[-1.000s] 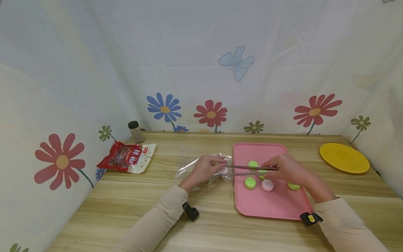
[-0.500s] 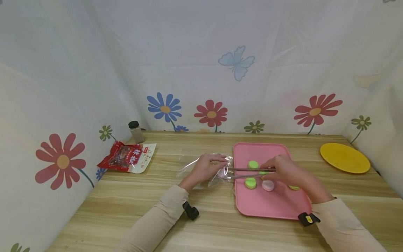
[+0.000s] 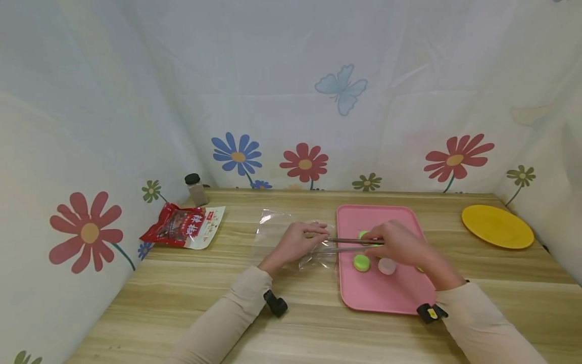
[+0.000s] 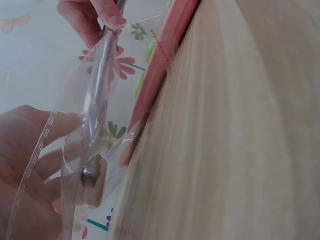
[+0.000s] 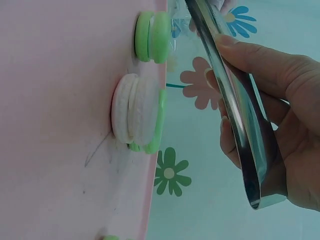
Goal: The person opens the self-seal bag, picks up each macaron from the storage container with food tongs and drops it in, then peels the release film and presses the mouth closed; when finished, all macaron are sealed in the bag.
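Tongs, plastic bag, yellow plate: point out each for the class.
Tongs (image 5: pixel 233 115), right wrist view: middle of one metal arm.
Plastic bag (image 3: pixel 273 235), head view: clear left part.
Yellow plate (image 3: pixel 497 227), head view: middle of its surface.

The left hand (image 3: pixel 293 245) and right hand (image 3: pixel 402 246) are bare, beyond long, plain, lightly creased cream sleeves (image 3: pixel 220 318), with a small, blocky black camera (image 3: pixel 275 303) on the left and a second camera (image 3: pixel 425 313), marked with a yellow patch (image 3: pixel 432 314), on the right.

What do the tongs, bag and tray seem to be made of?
Tongs: polished metal, likely steel, by their bright reflections. Bag: thin, glossy clear plastic film, by its glints and transparent folds. Tray: probably hard, smooth plastic, by its even pink colour and rounded rim.
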The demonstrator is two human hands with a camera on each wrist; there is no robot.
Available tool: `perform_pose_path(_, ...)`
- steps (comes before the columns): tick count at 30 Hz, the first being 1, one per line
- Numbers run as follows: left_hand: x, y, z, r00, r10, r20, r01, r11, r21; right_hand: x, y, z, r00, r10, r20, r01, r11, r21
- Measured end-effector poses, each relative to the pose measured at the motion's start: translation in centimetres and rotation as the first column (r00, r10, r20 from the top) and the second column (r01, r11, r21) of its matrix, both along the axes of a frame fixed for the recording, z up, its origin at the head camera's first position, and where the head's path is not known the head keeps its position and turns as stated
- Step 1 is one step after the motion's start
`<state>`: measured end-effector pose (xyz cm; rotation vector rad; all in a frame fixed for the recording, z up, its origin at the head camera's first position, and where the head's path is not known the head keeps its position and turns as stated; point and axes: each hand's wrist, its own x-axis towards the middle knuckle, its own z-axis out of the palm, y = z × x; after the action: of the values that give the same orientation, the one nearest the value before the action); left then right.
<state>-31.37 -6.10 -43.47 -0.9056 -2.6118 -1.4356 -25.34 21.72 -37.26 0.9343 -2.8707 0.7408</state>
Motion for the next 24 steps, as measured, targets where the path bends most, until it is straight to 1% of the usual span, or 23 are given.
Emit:
perform_pose_path(5,0.1,0.0,0.2,1.0,-0.002,0.002,0.002,1.0,-0.01,0.0,-0.3,0.0,1.0,-0.004,0.022,0.003,1.0,0.017)
perform_pose_path(8,0.1,0.1,0.2,1.0,0.003,0.009,-0.003,1.0,-0.011,0.0,-0.2,0.1,1.0,-0.008,0.017,0.008,1.0,0.022)
perform_pose_path(11,0.1,0.1,0.1,1.0,-0.005,0.018,0.005,1.0,-0.004,0.0,-0.2,0.1,0.999,-0.025,0.022,0.024,1.0,0.01)
perform_pose_path(16,0.1,0.2,0.0,1.0,-0.01,0.009,0.01,1.0,0.014,-0.2,-0.6,0.1,0.997,-0.051,0.056,0.051,0.999,-0.007)
perform_pose_path(21,0.3,0.3,0.0,1.0,0.0,0.017,0.0,1.0,-0.001,-0.6,-1.6,-0.1,0.996,-0.033,0.077,0.032,0.999,0.01)
perform_pose_path(24,0.3,0.4,0.0,0.999,0.006,0.031,-0.006,1.0,-0.009,-0.7,-2.0,-0.2,0.996,-0.019,0.084,0.019,1.0,0.0)
